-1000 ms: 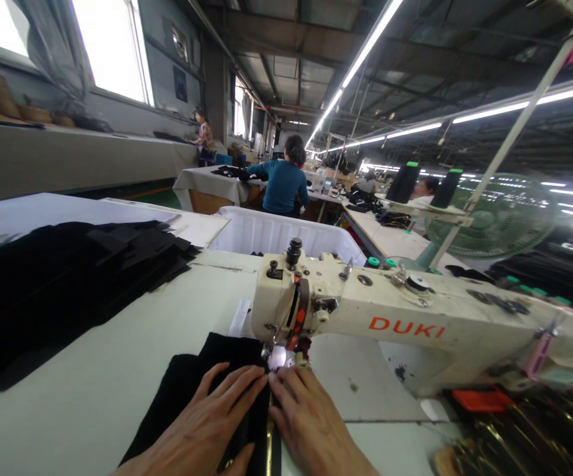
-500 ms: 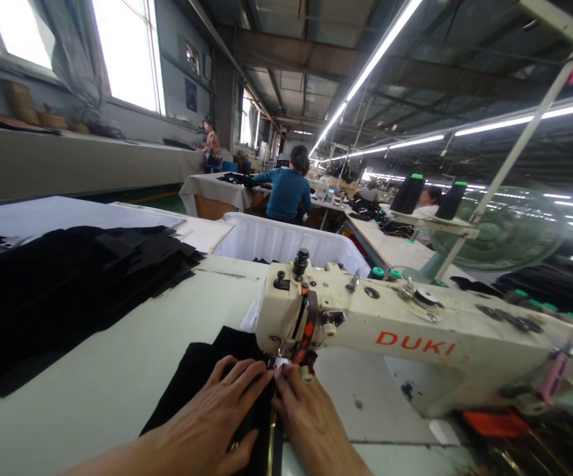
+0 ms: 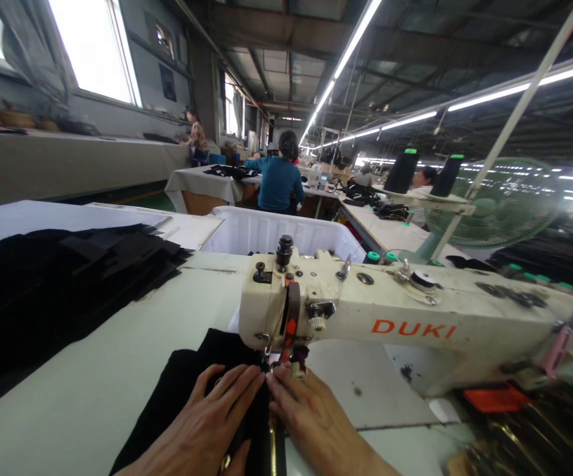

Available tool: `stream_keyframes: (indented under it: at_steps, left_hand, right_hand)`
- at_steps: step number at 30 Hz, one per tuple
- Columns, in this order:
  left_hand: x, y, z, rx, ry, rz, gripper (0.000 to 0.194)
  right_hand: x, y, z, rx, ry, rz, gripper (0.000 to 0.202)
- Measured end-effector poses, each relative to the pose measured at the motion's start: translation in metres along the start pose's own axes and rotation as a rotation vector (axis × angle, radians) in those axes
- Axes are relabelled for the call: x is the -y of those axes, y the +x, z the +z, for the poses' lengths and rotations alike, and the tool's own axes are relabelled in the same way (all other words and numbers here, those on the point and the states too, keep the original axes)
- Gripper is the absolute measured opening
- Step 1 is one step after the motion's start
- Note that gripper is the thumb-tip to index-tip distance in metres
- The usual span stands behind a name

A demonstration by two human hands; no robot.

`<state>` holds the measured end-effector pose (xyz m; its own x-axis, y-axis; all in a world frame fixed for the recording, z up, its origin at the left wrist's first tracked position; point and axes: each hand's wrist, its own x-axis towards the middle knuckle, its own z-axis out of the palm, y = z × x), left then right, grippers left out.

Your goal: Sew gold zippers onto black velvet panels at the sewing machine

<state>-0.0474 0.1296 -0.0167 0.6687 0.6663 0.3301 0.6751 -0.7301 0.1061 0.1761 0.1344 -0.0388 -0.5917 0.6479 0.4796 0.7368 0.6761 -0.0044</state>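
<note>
Black fabric (image 3: 167, 396) lies on the sewing machine's bed, its far edge at the needle area. My left hand (image 3: 211, 413) rests on this fabric, fingers extended and pressed down close to the presser foot. To its right, my right hand (image 3: 310, 410) has its fingers together on a strip with a gold zipper (image 3: 273, 443), fingertips just in front of the foot. The two hands' fingertips nearly meet. The white sewing machine (image 3: 336, 311) reads DUKI. Its needle is hidden behind the head and fingers.
A pile of black fabric pieces (image 3: 58, 284) covers the left table. Behind the machine is a white bin (image 3: 276, 228). A red tray (image 3: 497, 398) and gold zippers lie at right. A person in teal (image 3: 280, 184) sits ahead, near a fan (image 3: 494, 205) and thread cones.
The camera view has shifted, so the machine appears slightly left and higher. Both hands stay at the presser foot, and more of the gold zippers at lower right shows.
</note>
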Motion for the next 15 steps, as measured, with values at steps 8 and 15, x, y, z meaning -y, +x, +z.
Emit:
stream_keyframes:
  at_steps: [8, 15]
  left_hand:
    - [-0.0043, 0.0037, -0.0035, 0.087, 0.028, -0.015, 0.062]
    - [-0.0026, 0.0037, -0.0078, 0.177, -0.012, -0.014, 0.063]
  right_hand:
    - [0.0021, 0.0032, 0.0043, -0.023, -0.024, 0.020, 0.040]
    - [-0.0027, -0.0019, 0.0064, 0.013, -0.032, 0.016, 0.041]
